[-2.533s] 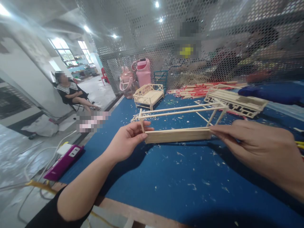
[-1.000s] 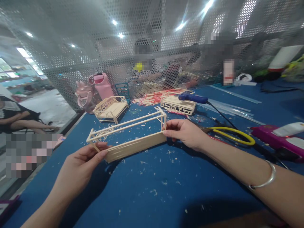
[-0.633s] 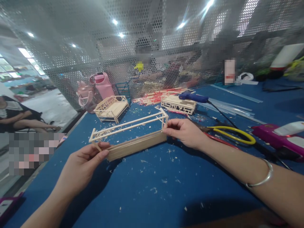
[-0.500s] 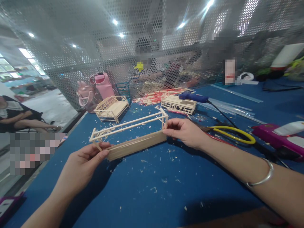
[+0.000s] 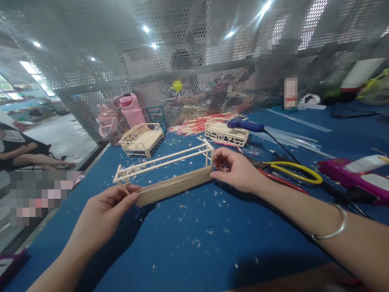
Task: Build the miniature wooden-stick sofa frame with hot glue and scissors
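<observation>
Presently, a wooden stick frame point(image 5: 170, 178) is pinched at each end by the left hand point(image 5: 105, 211) and right hand point(image 5: 235, 170), nearer than the miniature bench point(image 5: 141, 140); thin rails could be snapped by squeezing.

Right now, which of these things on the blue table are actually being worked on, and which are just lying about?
In hand:
- long stick frame, gripped at its ends by left hand and right hand

Lying about:
- finished small bench
- second stick model
- blue glue gun
- yellow-handled cutters
- pink bottles
- red sticks
- wood shavings
</observation>
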Motion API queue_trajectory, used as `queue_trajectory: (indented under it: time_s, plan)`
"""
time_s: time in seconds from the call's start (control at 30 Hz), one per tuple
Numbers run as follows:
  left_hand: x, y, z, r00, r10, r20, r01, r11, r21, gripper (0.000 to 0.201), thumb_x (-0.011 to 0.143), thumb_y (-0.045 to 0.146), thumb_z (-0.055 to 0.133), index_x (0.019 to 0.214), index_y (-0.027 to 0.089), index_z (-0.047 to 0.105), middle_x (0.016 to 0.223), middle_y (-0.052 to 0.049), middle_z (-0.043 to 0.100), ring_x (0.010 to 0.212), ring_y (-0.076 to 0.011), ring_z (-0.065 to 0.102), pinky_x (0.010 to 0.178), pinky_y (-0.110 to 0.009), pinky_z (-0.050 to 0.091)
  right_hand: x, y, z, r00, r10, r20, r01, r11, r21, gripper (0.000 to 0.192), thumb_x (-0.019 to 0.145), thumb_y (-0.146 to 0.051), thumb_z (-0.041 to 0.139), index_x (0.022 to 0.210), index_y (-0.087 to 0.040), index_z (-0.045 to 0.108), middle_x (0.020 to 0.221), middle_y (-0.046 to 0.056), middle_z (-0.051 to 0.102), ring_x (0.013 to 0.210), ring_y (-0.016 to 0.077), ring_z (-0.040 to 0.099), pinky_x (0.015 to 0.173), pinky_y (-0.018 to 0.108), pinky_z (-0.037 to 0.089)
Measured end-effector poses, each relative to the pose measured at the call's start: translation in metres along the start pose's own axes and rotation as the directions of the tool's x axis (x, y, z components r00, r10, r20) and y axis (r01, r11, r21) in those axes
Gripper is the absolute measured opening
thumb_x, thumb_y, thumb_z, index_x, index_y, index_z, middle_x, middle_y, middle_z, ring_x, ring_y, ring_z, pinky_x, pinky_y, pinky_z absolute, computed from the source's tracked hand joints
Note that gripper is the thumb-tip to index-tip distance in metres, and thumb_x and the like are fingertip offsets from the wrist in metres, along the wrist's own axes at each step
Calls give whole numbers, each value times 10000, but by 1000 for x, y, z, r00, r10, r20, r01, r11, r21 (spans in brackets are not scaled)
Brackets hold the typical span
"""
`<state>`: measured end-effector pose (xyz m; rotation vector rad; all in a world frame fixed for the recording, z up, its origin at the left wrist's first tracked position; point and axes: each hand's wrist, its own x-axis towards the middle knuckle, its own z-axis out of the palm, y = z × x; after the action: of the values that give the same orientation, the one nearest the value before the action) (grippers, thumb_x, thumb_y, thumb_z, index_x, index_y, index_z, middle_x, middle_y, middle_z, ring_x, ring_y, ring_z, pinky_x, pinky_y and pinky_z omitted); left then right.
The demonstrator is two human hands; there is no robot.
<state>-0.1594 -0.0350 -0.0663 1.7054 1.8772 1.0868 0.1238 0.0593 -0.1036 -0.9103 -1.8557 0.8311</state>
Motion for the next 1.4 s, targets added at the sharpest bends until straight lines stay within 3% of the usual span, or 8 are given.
queue_trajectory:
  time_s: [0.17,0.53,0.77,0.97,1.17,1.27,1.3,1.4]
  plan:
    - [0,3,1,1000,2,-2,-2,1000,-4,294,627,449,645,487,209,550,837,-68,713,814,-256,603,776,-381,478,-8,-4,-4,919,-393,-19,359,859,-364,38,786,-209,562,790,-197,599,725,13,591,651,127,537,608,260,431]
    - [0,5,5,994,-70,-78,57,987,-153,241,550,435,707,607,208,655,796,-66,714,792,-241,634,723,-333,518,-11,-18,-4,873,-483,-75,405,801,-441,180,885,-235,447,806,-209,606,776,50,636,753,171,583,718,316,455]
    - [11,-1,11,956,-294,-10,243,806,-539,435,586,325,757,961,159,613,718,-22,703,620,-160,651,596,-273,536,-12,-16,-15,873,-229,-432,146,965,-217,254,911,-428,370,802,-237,497,668,25,535,572,159,496,565,311,421]
    - [26,-8,18,903,-429,-23,356,778,-517,309,612,222,751,868,129,604,643,-29,670,533,-131,626,546,-242,523,-6,-14,-20,957,-141,-252,100,980,-171,387,890,-505,372,627,-230,440,544,-16,452,507,135,438,518,276,361]
    - [18,-8,5,887,-353,-298,261,916,-305,271,661,357,680,823,145,634,662,-15,628,556,-148,584,598,-290,493,-11,-24,-25,962,-151,227,229,901,-368,373,888,-410,347,577,-212,401,529,-25,433,515,123,417,513,251,317]
    - [-1,11,8,881,-84,-465,72,996,-45,282,737,359,590,937,166,635,841,-56,659,745,-192,608,737,-311,475,-20,-39,-23,938,-139,317,276,853,-443,324,893,-373,351,647,-206,479,600,2,539,571,140,491,551,254,345]
    - [-9,22,14,902,63,-427,-35,997,73,280,772,355,543,952,162,638,893,-79,668,806,-209,611,773,-320,466,-25,-45,-22,938,-147,315,288,837,-465,311,896,-363,355,669,-206,498,627,11,565,589,145,511,560,256,353]
    - [-31,58,44,949,304,83,-311,947,78,280,856,321,431,974,185,646,1003,-94,689,936,-223,614,837,-319,442,-39,-63,-17,953,-206,223,294,808,-511,297,905,-348,354,700,-209,517,667,28,598,624,157,546,581,262,376]
